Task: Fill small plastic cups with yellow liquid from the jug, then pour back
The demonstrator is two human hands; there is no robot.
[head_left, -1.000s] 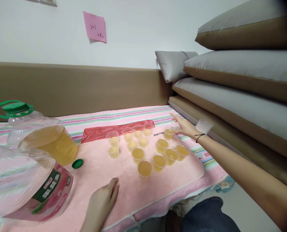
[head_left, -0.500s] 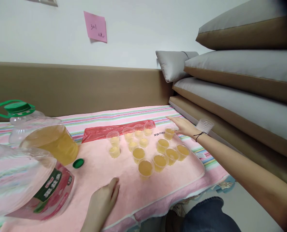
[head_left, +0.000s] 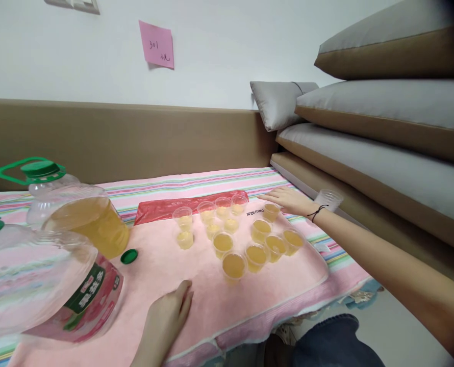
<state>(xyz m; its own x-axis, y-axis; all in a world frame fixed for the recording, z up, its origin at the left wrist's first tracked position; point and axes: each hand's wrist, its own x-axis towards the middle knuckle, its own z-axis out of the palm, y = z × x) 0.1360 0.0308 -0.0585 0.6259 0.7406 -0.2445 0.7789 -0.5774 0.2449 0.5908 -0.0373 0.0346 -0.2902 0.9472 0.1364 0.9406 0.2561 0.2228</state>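
My right hand (head_left: 286,200) stretches over the far right of the pink towel (head_left: 154,270), palm down, with fingers extended and nothing visible in them. It is just behind a clear plastic cup (head_left: 271,212) of yellow drink; I cannot tell if they touch. Several more filled cups stand closer, among them a front cup (head_left: 234,266). Cups with paler contents, such as one at the left (head_left: 184,238), stand further back. My left hand (head_left: 168,313) rests on the towel near the front, empty, its fingers loosely bent and slightly apart.
At left stand a large bottle (head_left: 93,224) part-filled with yellow drink and a clear labelled bottle (head_left: 93,300). A green cap (head_left: 129,256) lies beside them. A red plastic bag (head_left: 154,211) lies behind the cups. Stacked empty cups (head_left: 329,200) sit beyond my right wrist, near piled cushions (head_left: 383,107).
My right hand has shifted slightly left and lower, its fingers flatter. The view has turned a little left. My left hand stays resting on the towel; the cups keep their places.
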